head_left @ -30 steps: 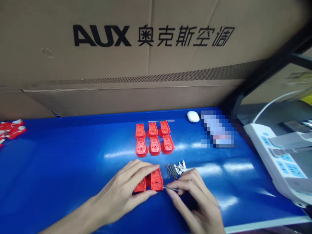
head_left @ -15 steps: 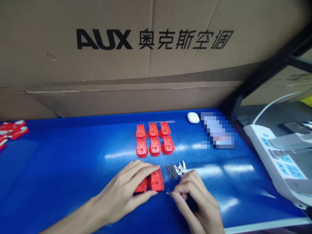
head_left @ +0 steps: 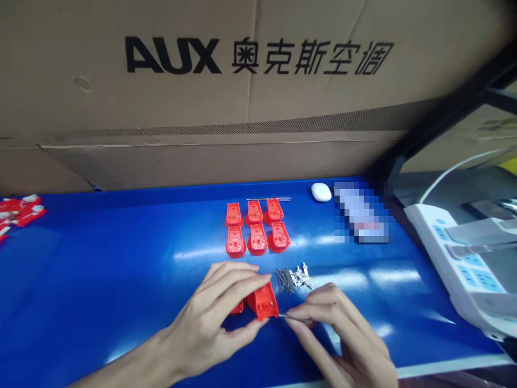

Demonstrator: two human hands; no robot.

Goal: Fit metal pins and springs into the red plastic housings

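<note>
A hollow red plastic housing [head_left: 265, 303], open side up, sits tilted between the left hand's [head_left: 202, 320] fingers; a thin grey screw [head_left: 284, 316] points leftward from the right hand's [head_left: 357, 331] fingertips.

The left forearm [head_left: 133, 358] slants in from the lower left over the table [head_left: 100, 269]. The left hand [head_left: 214, 312] has its back up, fingers reaching right and thumb opposed below them in a grip. The right hand [head_left: 343, 334], by the near edge, points left, thumb and forefinger pinched, other fingers bent.
</note>
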